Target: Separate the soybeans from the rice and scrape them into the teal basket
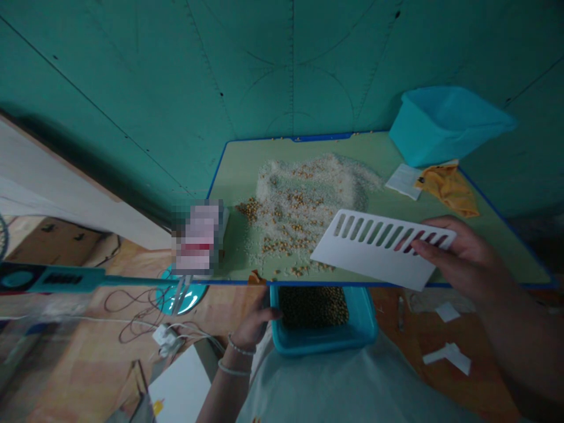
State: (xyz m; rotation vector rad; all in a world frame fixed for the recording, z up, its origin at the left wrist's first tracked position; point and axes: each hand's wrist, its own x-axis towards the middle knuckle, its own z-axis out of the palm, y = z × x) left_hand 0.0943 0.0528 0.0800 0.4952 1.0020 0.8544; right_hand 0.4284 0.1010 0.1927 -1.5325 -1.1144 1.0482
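My right hand (458, 258) grips a white slotted card (379, 248) by its right end, holding it flat over the near edge of a green board (238, 170) with a blue rim. A heap of white rice mixed with yellow beans (304, 200) lies on the board just left of the card. My left hand (255, 326) is below the board's edge, fingers curled on the left rim of a teal tub (352, 341) filled with beans, which rests on my lap.
An empty teal tub (445, 123) sits tilted at the board's far right corner, with an orange cloth (449, 188) and a white paper slip (403, 181) beside it. A blurred-out small box (200, 235) stands at the board's left edge. Cables and paper scraps lie on the floor.
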